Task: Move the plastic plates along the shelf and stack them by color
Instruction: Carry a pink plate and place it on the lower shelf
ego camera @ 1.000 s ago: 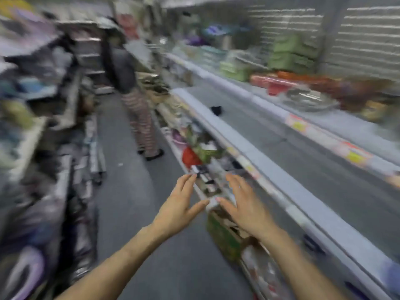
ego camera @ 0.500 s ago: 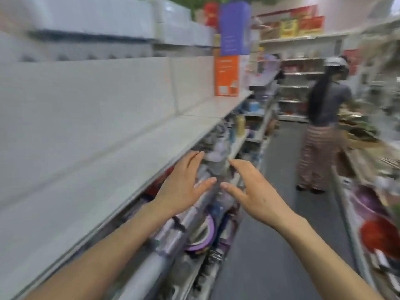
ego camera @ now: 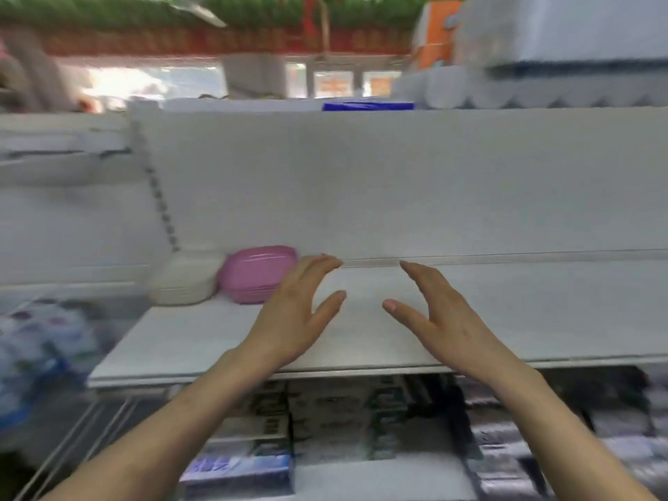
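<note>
Judging by the shelf (ego camera: 202, 341), the sorting looks close to done: from its front edge back, all that shows on it is two single-color stacks in the back left corner. The pink stack (ego camera: 258, 274) stands toward the middle. The white stack (ego camera: 188, 280) is just beside it on the left, touching or nearly so, at the end of the shelf under the slotted upright (ego camera: 159, 197). Blur hides the count in each, and I cannot tell whether more wait further right along the shelf. What is left may only be squaring the stacks or fetching strays.

Both forearms reach in over the front edge, above boxed goods (ego camera: 325, 421) on the level below. The left hand (ego camera: 292, 312) hovers over the shelf holding nothing, its fingers straight and together and its thumb spread. It lies in front of the pink stack's right edge, but I cannot tell if they touch. The right hand (ego camera: 441, 320) mirrors it near the middle of the shelf, also holding nothing, with its palm turned inward, fingers slightly bent and thumb out. The two palms face each other across a gap.
</note>
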### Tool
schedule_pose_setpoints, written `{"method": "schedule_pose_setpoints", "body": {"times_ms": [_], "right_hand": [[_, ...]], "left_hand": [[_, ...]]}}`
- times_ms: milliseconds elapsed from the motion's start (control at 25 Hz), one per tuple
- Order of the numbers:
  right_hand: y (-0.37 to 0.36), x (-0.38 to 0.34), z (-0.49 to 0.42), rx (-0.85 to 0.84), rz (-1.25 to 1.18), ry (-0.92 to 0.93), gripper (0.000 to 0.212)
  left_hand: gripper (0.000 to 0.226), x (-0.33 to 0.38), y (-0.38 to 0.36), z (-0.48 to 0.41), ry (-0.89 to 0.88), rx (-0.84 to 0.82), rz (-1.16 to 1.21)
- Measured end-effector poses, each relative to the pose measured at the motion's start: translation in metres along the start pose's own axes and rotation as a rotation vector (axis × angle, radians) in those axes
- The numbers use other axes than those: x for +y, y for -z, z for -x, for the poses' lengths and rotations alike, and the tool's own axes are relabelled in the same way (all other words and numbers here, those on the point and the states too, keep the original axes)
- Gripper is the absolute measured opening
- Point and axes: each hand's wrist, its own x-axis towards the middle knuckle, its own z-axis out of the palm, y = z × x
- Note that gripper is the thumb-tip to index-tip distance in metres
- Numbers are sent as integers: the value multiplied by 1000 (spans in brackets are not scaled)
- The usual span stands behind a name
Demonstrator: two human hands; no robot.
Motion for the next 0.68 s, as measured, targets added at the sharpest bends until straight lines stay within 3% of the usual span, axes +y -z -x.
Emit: {"method": "schedule_pose_setpoints", "body": {"times_ms": [160, 360, 440, 520, 680], "right_hand": [[-53, -39, -43, -176, -112, 50, 87], [-99, -74, -93, -264, -137, 19, 103], [-109, -84, -107, -293, -137, 6, 92], [-113, -89, -115, -313, -172, 17, 67], [-116, -83, -132, -292, -260, -32, 60]], "left_hand": [[61, -60, 53, 34, 205, 38, -151], [85, -98, 67, 40, 366, -120, -133], [86, -109, 63, 35, 377, -135, -105], [86, -116, 59, 28, 374, -140, -75], [80, -137, 54, 12, 340, -130, 14]]}}
